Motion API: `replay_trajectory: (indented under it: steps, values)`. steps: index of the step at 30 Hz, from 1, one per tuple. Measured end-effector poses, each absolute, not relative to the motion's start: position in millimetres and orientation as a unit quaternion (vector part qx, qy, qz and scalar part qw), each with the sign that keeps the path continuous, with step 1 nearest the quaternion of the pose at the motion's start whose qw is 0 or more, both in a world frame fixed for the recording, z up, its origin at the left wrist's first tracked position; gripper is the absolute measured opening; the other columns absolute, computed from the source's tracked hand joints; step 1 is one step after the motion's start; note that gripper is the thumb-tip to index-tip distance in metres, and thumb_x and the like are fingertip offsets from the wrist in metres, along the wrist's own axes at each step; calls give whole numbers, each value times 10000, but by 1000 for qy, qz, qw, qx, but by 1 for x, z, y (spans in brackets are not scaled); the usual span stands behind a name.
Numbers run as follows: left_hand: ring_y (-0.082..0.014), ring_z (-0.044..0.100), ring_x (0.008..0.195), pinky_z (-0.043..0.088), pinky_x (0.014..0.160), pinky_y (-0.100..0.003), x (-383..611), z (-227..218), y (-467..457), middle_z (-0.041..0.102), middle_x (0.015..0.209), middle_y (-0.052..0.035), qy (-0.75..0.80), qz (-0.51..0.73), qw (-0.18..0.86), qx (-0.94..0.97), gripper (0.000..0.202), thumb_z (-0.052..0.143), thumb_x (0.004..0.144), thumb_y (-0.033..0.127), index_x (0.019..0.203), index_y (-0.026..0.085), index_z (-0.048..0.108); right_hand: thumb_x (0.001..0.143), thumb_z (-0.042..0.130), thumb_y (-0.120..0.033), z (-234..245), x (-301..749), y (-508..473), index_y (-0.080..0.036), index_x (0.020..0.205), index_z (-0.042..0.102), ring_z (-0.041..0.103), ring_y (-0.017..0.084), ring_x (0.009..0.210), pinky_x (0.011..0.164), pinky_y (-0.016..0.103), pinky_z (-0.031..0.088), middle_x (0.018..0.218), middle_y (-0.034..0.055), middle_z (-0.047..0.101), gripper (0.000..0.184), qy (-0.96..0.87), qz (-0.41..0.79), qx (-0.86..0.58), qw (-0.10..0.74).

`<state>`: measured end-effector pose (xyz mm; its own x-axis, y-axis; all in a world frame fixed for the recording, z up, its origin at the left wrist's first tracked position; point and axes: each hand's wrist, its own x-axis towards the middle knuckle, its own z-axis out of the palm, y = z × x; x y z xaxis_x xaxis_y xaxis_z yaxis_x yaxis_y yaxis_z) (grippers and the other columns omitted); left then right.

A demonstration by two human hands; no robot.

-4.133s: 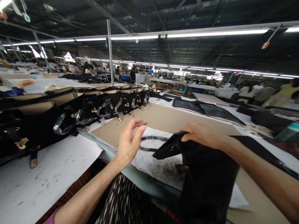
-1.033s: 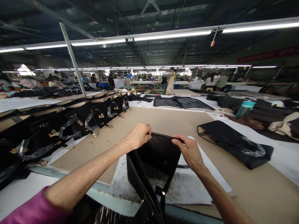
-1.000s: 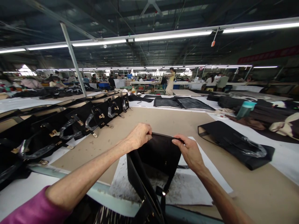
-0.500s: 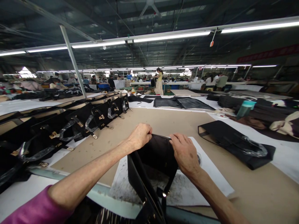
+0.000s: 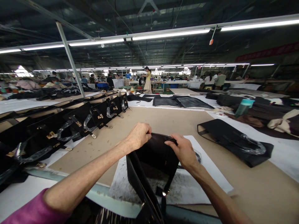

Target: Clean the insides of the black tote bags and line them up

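Observation:
A black handbag (image 5: 154, 155) stands before me at the table's near edge, its mouth facing me and its dark inside showing. My left hand (image 5: 139, 135) pinches the far rim at its left corner, fingers curled over the edge. Toward the rim's right end, my right hand (image 5: 184, 150) grips the same edge, thumb on the inside and fingers behind. A strap with a shiny metal fitting (image 5: 163, 193) hangs at the near side of the bag. Under the bag lies a smudged white sheet (image 5: 210, 183).
Rows of black handbags (image 5: 58, 124) with plastic-wrapped handles stand at left. Another black bag (image 5: 233, 140) lies flat at right, near a teal bottle (image 5: 244, 107). Flat black pieces (image 5: 182, 102) lie farther back. A person (image 5: 148, 81) stands in the distance.
My right hand has turned and shifted its hold on the rim, its thumb now showing inside the bag. My left hand stays at its corner. The distant person has moved left.

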<state>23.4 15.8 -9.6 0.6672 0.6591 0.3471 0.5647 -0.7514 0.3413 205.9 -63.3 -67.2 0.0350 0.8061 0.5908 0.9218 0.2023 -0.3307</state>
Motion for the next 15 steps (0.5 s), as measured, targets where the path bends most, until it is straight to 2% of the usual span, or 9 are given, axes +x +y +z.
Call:
replay_trajectory:
  steps: [7, 15]
  values:
    - [-102, 496, 583, 361, 554, -195, 25, -6, 14, 571, 640, 1, 351, 229, 127, 899, 90, 495, 635, 138, 579, 141, 566, 787, 451, -365, -62, 211, -59, -195, 715, 553, 487, 137, 620, 542, 220, 324, 663, -30, 563, 211, -663, 47, -622, 414]
    - [-98, 493, 576, 364, 551, -193, 25, -7, 15, 573, 643, 4, 362, 235, 155, 888, 87, 497, 628, 135, 572, 136, 563, 819, 407, -370, -59, 212, -59, -195, 690, 555, 493, 138, 624, 574, 222, 333, 658, -26, 570, 263, -679, 39, -614, 400]
